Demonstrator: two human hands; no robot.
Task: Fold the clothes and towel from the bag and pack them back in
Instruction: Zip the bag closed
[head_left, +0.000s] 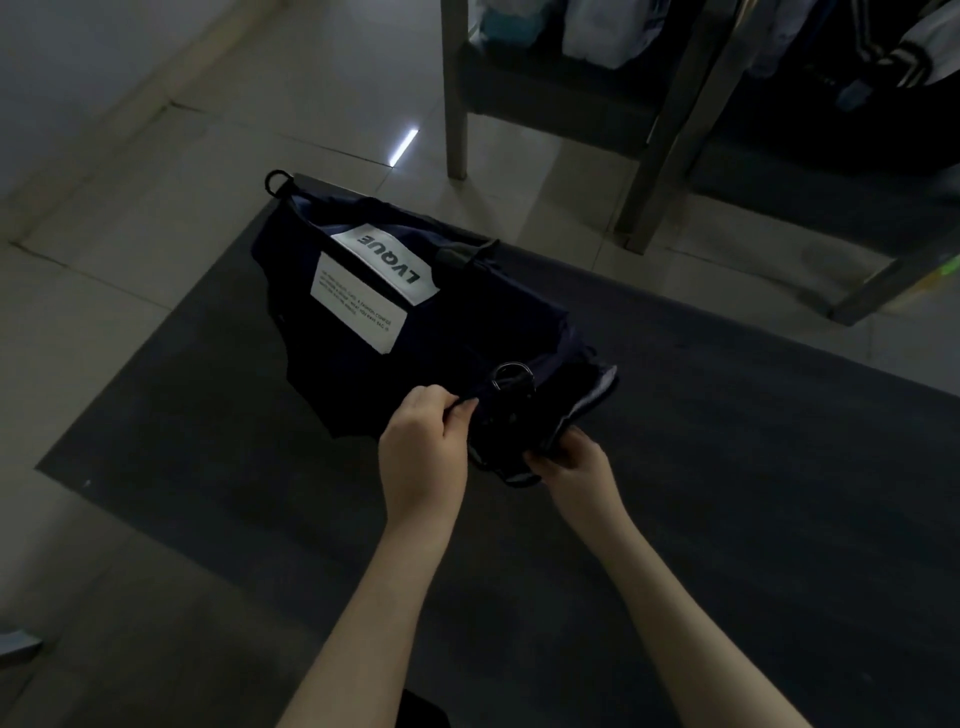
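Lying on a dark grey table (675, 467), a dark navy bag (467, 322) is seen stretched from far left to near right. Its near right end is held between both hands, lifted a little off the surface.

The left hand (421, 447) is placed at the bag's near edge, with thumb and curled fingers pinching a fold of the navy fabric. The right hand (571, 465) is set just right of it, with fingers curled round the bag's end, where a paler lining edge is exposed. The hands are kept close but apart, with the bag's end bunched between them.

A metal D-ring (511, 376) is noted on the bag just beyond the gap between the hands. Further off, two white labels are sewn on the side turned up: a tilted one marked LVQUE (384, 262) and a lower text label (358, 306), print too small to read. A black ring (278, 182) is seen at the bag's far left corner.

Pale blue material is glimpsed in the bag's mouth; whether lining or clothing cannot be told.

A metal rack (457, 104) hung with garments is noted at far right on the tiled floor (208, 130).
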